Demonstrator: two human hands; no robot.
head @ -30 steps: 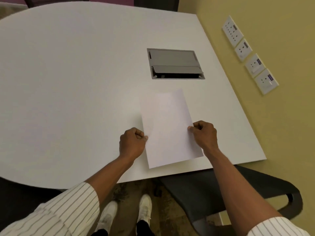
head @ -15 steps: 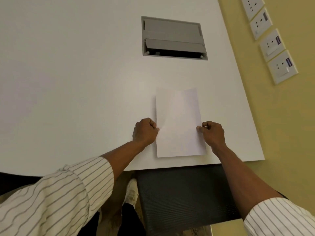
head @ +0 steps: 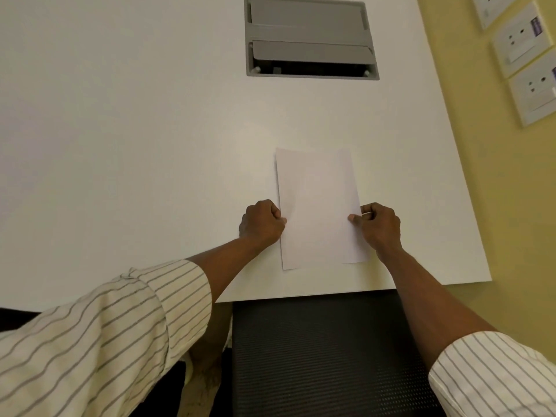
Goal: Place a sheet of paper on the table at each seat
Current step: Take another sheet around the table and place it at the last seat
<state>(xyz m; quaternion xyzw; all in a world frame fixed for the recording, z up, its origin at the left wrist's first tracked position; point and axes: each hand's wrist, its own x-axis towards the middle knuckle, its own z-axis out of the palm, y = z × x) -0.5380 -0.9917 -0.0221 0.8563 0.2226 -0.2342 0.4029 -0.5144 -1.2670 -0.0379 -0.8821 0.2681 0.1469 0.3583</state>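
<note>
A blank white sheet of paper (head: pixel 317 203) lies flat on the white table (head: pixel 135 152), upright and square to the near edge, in front of a black mesh chair (head: pixel 325 350). My left hand (head: pixel 261 221) pinches the sheet's left edge with closed fingers. My right hand (head: pixel 379 226) pinches its right edge the same way. Both thumbs rest on top of the paper.
A grey cable hatch (head: pixel 310 37) is set into the table beyond the sheet, its flap partly open. A yellow wall (head: pixel 496 206) with several white sockets (head: pixel 532 91) runs along the table's right side. The table's near edge lies just below the sheet.
The sheet has been turned from a tilt to square with the table edge and lowered flat. My view has moved closer over the seat.
</note>
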